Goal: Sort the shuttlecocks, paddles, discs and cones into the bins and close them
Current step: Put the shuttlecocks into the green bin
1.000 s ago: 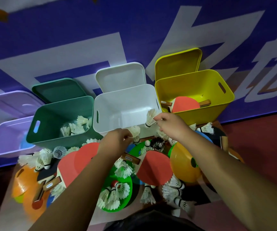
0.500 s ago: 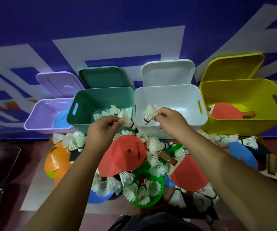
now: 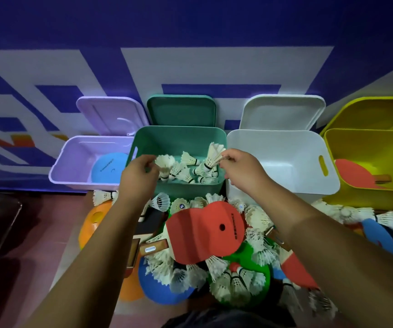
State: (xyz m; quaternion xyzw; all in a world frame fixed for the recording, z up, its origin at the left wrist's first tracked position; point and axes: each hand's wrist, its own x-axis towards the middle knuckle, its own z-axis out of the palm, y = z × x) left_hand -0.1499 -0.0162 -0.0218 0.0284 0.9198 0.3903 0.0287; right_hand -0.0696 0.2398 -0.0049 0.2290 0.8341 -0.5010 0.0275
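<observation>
A: At the far left of the row, the lilac plastic bin (image 3: 72, 166) has a blue flat disc (image 3: 109, 168) in it. Next along, the left hand (image 3: 138, 176) is over the near rim of the green plastic bin (image 3: 179, 134). What are its fingers doing?

B: They're curled, with the tips against a white feather shuttlecock (image 3: 164, 163) on the heap in that bin. I can't tell whether they grip it or only touch it.

A: And the right hand (image 3: 243, 171)?

B: It's above the same bin's right corner. Thumb and forefinger pinch a second feather shuttlecock (image 3: 213, 153) by the side of its skirt, cork end down, over the heap.

A: That's a thin hold.

B: Yes, and it hangs just beside the white plastic bin (image 3: 283, 143). If it's let go while drifting right, it could drop in there, likely the wrong bin. Squeezing harder could crush the feathers.

A: Further right, the yellow plastic bin (image 3: 368, 143) holds a red-faced wooden paddle (image 3: 356, 174).

B: All four lids (image 3: 181, 110) are up, and the mixed pile (image 3: 259, 245) in the lower middle is large. A forearm drawn back low could scatter it or snag the red flat disc (image 3: 214, 230) on top.
</observation>
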